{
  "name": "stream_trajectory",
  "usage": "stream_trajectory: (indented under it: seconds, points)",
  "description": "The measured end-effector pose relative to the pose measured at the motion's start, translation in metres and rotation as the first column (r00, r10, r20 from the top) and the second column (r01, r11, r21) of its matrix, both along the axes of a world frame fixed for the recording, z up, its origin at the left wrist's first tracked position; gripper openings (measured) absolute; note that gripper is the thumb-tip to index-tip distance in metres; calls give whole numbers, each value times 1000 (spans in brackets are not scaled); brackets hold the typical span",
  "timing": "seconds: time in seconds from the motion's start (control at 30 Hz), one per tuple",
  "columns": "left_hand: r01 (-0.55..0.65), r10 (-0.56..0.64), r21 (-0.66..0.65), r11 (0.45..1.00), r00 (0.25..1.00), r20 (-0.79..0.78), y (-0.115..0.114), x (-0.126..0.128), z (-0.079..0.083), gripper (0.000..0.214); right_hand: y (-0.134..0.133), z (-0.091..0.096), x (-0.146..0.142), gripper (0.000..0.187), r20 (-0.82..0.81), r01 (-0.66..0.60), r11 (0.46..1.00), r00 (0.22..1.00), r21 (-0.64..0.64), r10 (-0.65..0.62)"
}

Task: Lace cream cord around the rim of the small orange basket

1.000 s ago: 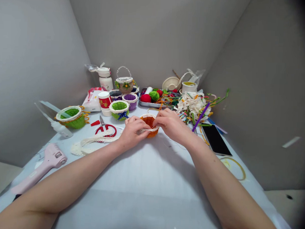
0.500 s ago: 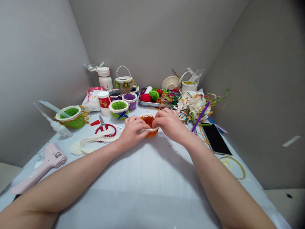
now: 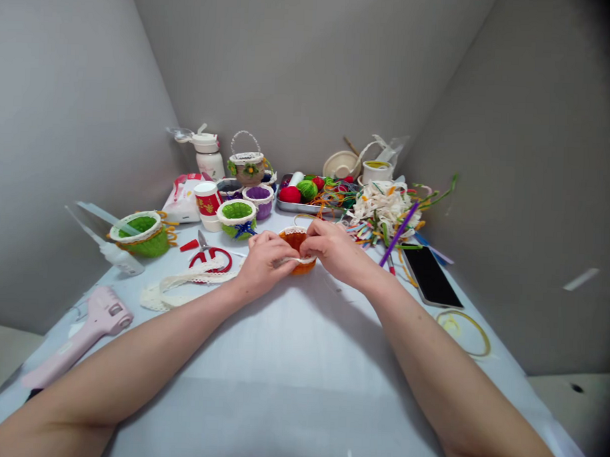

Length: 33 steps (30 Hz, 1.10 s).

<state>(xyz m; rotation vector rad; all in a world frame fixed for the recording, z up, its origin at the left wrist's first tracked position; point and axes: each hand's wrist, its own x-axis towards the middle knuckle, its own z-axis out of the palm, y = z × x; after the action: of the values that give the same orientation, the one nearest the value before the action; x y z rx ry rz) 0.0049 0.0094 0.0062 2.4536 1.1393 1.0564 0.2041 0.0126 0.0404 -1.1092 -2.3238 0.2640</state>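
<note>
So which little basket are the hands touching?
The round, orange yarn basket, between the left hand and the right hand. It's the only orange one.

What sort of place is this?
Likely a handicraft workstation: a pink glue gun, red-handled scissors and a tray of yarn balls are all on one table.

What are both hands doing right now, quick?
Left hand: closed, pinching the white rim of the orange basket.
Right hand: closed at the basket; can't see if it pinches anything.

3 gray walls (image 3: pixel 310 89) enclose a pale table (image 3: pixel 280 361), seemingly cloth-covered.
</note>
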Motion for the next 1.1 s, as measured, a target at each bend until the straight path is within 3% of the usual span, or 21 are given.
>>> stream_trajectory:
  seconds: [0.17,0.4,0.6,0.73,0.97,1.1]
  points:
    - [-8,8,-6,1000,1000,-3,0,0,1,10,0,-3,-1,17,-83,3,998,997,-69,-9]
    - [-14,14,-19,1000,1000,-5,0,0,1,10,-4,4,-1,21,17,-32,999,999,11,32]
    - [45,-45,24,999,999,-4,4,-1,0,10,-1,13,12,32,-32,-71,985,997,-155,67]
    - [74,-74,21,997,997,-22,5,-2,0,11,-2,14,11,31,-15,25,990,1000,-136,-27]
    - [107,-106,13,994,993,-52,5,-4,1,13,-8,15,-2,22,-81,-63,959,996,-278,42]
    - [106,-104,38,994,994,-40,7,-4,-1,17,-11,21,-2,28,-47,-18,961,999,-275,5]
